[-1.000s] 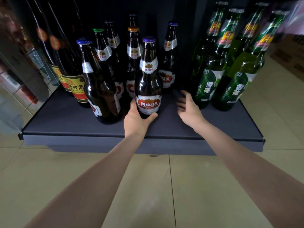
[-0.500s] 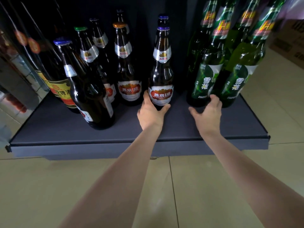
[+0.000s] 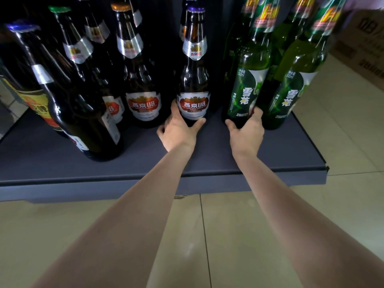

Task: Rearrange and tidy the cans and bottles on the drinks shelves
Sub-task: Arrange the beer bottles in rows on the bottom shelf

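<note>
Head view, left to right: at frame left a dark bottle (image 3: 83, 113) stands forward of its row, not yet lined up. At centre your left hand (image 3: 178, 132) wraps the base of the brown bottle (image 3: 194, 80), beside its twin (image 3: 141, 88). Right of that, your right hand (image 3: 246, 134) grips the base of the green bottle (image 3: 247, 80). On the shelf (image 3: 228, 163), tidying looks partway done.

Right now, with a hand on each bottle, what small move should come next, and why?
Probably let go of the brown bottle, which stands upright in line with its neighbour, and use the right hand gripping the green bottle's base to straighten it beside the other green bottle.
</note>
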Available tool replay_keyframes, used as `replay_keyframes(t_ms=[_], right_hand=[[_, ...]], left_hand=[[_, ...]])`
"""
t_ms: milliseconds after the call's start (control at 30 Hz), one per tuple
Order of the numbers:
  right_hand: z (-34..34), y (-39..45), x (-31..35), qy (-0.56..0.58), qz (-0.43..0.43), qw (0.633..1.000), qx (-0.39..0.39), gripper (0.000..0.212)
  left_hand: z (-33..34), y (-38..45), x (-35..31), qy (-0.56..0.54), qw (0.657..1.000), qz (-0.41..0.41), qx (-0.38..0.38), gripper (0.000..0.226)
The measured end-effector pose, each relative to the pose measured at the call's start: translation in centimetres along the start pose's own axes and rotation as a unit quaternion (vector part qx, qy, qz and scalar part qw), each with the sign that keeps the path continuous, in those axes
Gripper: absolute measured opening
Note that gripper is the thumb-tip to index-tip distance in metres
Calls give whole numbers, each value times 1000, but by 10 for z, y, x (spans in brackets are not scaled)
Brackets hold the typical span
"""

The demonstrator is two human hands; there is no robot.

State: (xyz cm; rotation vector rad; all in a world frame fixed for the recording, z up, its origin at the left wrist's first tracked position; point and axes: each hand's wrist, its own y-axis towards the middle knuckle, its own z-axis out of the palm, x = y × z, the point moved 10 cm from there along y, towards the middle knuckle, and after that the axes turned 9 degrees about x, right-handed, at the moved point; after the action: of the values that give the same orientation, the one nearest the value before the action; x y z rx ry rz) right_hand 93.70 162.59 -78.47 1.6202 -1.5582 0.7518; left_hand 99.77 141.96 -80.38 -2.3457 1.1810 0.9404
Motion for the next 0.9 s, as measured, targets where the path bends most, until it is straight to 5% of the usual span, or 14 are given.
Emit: replay_keyframes(t_ms=[633,900], right_hand=[[4,4,9,-13,-27,1000,-7,54],[6,3,12,-10,-38,999,27,52]], left_hand=[[-1,4,-6,-25,999,-11,25,87],[-9,-13,-2,-28,999,-1,41,67]])
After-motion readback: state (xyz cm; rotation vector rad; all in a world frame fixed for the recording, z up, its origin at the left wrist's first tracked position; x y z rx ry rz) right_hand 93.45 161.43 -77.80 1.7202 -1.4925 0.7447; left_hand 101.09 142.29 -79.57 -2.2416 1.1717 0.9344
